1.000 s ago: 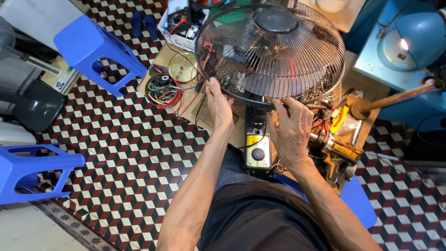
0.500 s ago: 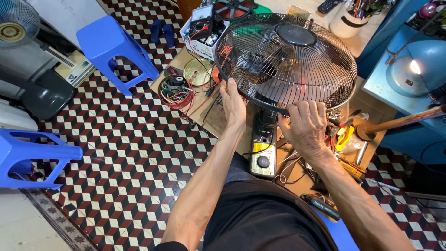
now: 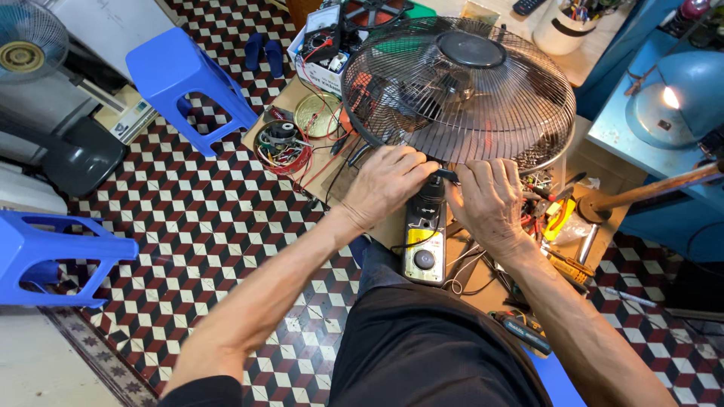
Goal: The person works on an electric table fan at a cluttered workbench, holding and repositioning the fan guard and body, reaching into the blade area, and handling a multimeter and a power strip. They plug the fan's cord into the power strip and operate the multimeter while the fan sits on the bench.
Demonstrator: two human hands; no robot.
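A round black wire fan guard [image 3: 460,90] lies face up over a low work surface [image 3: 317,162], still on its fan body. My left hand [image 3: 388,181] and my right hand [image 3: 490,200] meet at the guard's near rim, fingers pinched on the rim clip between them. Just below my hands is the fan's dark neck and its grey control panel with a yellow label and round knob [image 3: 424,245].
Blue plastic stools [image 3: 185,75] [image 3: 56,256] stand on the checkered floor at left. A red bowl of motor parts and wires [image 3: 283,147], a meter box [image 3: 320,41], hand tools [image 3: 558,218], a screwdriver [image 3: 520,332] and a blue lamp [image 3: 675,94] surround the fan.
My hands have slid together along the guard's near rim, from apart to almost touching at its centre. The view has shifted slightly.
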